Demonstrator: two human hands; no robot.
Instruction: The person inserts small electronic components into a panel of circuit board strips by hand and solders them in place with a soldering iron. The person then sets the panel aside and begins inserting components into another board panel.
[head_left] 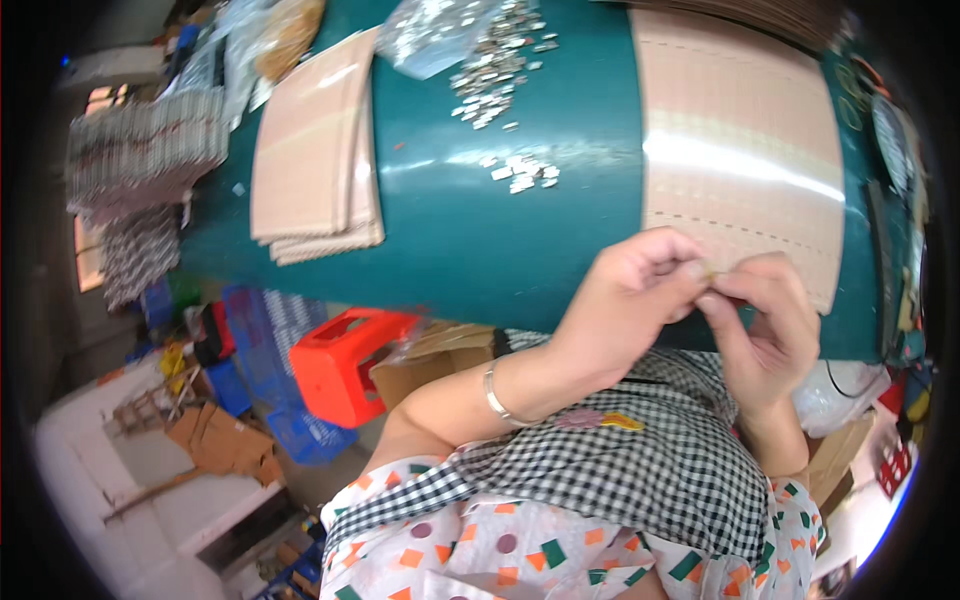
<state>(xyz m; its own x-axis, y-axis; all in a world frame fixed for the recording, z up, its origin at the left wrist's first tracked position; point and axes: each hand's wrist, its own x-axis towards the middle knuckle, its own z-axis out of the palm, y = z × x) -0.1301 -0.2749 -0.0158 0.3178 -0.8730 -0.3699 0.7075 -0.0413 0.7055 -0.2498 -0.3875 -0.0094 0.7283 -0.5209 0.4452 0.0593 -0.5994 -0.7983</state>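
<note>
My left hand [640, 295] and my right hand [768, 325] meet above the near edge of a pale pink slatted sheet [740, 110]. Thumbs and fingertips of both are pinched together around a tiny yellowish piece [710, 274], too small to name. The sheet, crossed by dashed lines, lies flat on the green table [500, 250]. Left of my hands, a small group of silvery metal pieces [525, 172] is spread out, with a larger pile of such pieces [490, 80] farther back. Beside that pile lies a clear plastic bag [435, 35].
More pink sheets [310, 150] are stacked at the table's left. Grey bundles [150, 150] rise beyond the left end. Below the table's front edge are a red plastic stool [335, 375], a cardboard box [430, 358] and blue crates [260, 340]. Assorted tools line the right edge.
</note>
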